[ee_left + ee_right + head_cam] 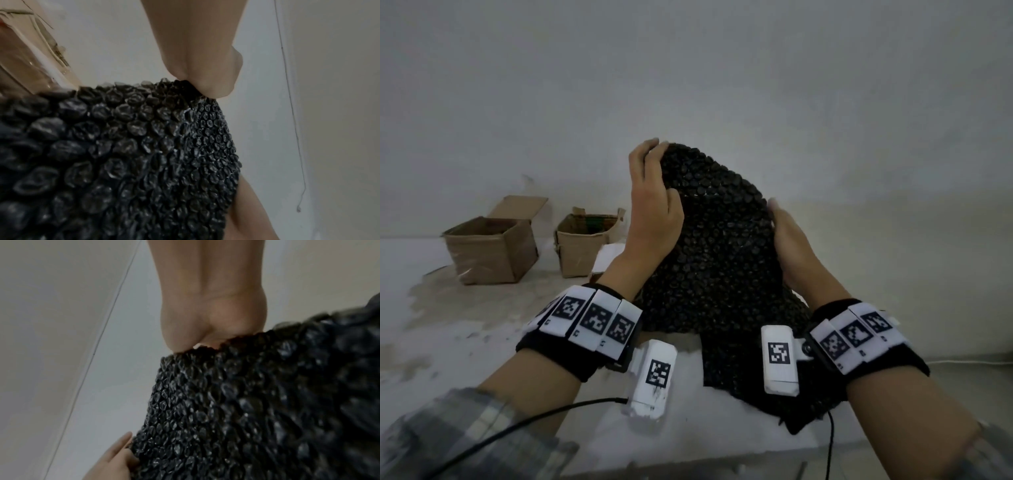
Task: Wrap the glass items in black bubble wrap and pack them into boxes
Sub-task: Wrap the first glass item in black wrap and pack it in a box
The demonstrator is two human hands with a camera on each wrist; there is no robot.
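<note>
Wrapping under way, centre frame!
Left hand [652, 209] and right hand [792, 250] fingers clasp the black bubble wrap [717, 253] around glass; boxes [493, 248] at left await, packing not begun.

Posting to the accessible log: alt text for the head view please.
Both hands hold up a sheet of black bubble wrap over a pale table: the left hand grips its top corner, the right hand its right edge. Two open cardboard boxes stand at back left.
</note>
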